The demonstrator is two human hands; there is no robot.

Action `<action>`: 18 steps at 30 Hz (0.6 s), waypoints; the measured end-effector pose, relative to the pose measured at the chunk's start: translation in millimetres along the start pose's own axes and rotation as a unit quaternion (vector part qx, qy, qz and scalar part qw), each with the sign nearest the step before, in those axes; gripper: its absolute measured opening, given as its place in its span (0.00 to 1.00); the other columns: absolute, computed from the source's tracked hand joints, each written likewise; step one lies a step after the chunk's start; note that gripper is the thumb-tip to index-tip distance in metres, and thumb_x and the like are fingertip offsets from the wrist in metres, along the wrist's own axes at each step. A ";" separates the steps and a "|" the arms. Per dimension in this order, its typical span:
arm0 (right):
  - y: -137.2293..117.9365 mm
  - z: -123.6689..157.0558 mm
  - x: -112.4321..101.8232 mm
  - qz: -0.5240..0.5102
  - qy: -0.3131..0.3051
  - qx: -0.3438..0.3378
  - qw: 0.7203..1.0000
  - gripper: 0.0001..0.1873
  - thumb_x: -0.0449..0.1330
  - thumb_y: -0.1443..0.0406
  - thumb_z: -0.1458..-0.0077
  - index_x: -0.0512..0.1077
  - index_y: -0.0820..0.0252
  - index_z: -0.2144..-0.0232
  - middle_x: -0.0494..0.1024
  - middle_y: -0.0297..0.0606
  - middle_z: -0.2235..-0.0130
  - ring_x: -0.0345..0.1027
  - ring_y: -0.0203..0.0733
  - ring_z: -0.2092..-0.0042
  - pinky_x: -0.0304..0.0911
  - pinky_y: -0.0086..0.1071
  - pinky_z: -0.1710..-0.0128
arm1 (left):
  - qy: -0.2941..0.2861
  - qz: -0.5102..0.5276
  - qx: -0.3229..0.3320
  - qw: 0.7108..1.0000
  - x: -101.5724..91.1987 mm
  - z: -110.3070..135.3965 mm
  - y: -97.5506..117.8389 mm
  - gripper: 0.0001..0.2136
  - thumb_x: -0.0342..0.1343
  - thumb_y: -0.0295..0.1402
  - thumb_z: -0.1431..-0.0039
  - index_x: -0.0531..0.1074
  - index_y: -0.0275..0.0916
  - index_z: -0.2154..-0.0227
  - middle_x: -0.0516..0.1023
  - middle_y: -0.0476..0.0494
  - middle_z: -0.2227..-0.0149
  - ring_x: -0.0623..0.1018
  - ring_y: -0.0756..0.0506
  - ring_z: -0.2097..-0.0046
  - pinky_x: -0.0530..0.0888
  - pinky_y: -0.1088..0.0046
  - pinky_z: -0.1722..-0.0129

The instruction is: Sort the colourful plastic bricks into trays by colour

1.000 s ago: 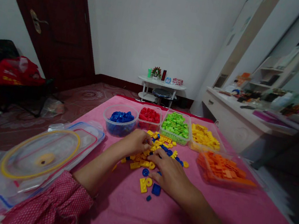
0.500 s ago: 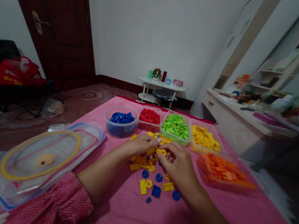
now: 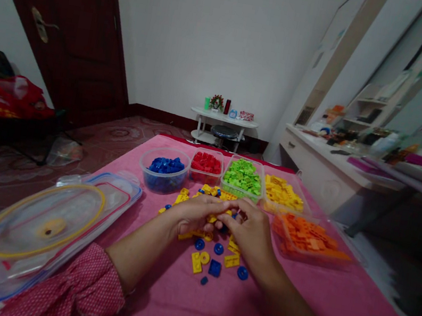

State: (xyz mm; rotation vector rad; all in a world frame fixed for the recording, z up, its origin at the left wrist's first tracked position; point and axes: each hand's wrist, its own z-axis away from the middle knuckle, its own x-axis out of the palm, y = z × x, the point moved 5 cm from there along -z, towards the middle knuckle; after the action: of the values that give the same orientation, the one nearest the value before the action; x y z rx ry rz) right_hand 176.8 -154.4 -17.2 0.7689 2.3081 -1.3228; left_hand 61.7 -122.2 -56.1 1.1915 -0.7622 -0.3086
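My left hand and my right hand meet over a pile of loose building blocks. Between their fingertips is a small yellow building block, partly hidden by the fingers, and both hands are closed on it. Bits of blue show beside the right fingers. Yellow blocks lie behind the hands. On the near side are a flat yellow block, a yellow ring, a square blue block, a tiny blue piece and blue discs.
Clear tubs stand beyond the hands: a round tub of blue blocks, then tubs of red, green, yellow and orange blocks. Stacked clear lids lie at the left on the pink cloth.
My hands have drawn closer together, and the yellow ring-shaped piece seen at the right fingertips is now mostly covered. The whole view has shifted slightly, moving the scene left.
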 end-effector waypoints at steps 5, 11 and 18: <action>7.1 -1.4 3.2 -0.161 0.014 0.090 0.983 0.16 0.63 0.61 0.54 0.71 0.58 0.61 0.73 0.40 0.58 0.67 0.39 0.63 0.65 0.32 0.65 | 0.152 -0.081 0.145 0.974 -6.5 1.3 20.8 0.14 0.57 0.41 0.48 0.70 0.33 0.66 0.70 0.48 0.74 0.67 0.55 0.75 0.61 0.83 0.79; -7.2 11.8 32.1 -0.573 -0.057 0.288 0.765 0.17 0.46 0.54 0.41 0.67 0.57 0.61 0.74 0.41 0.56 0.69 0.41 0.54 0.68 0.36 0.56 | 0.270 -0.322 0.322 0.848 18.9 20.2 43.6 0.06 0.54 0.28 0.48 0.73 0.37 0.67 0.75 0.45 0.62 0.73 0.48 0.59 0.69 0.72 0.56; -6.9 20.2 38.9 -0.647 0.007 0.389 0.655 0.14 0.43 0.63 0.39 0.67 0.58 0.68 0.75 0.37 0.65 0.71 0.34 0.58 0.67 0.28 0.55 | 0.226 -0.417 0.383 0.792 38.3 24.4 40.4 0.07 0.55 0.27 0.48 0.75 0.38 0.67 0.73 0.43 0.58 0.72 0.46 0.54 0.69 0.70 0.53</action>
State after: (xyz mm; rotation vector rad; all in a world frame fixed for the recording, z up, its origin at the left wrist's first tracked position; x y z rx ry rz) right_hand 143.0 -164.2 -44.2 -1.0803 2.0830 -2.9120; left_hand 65.9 -147.6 -1.0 2.2635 0.1673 -0.4239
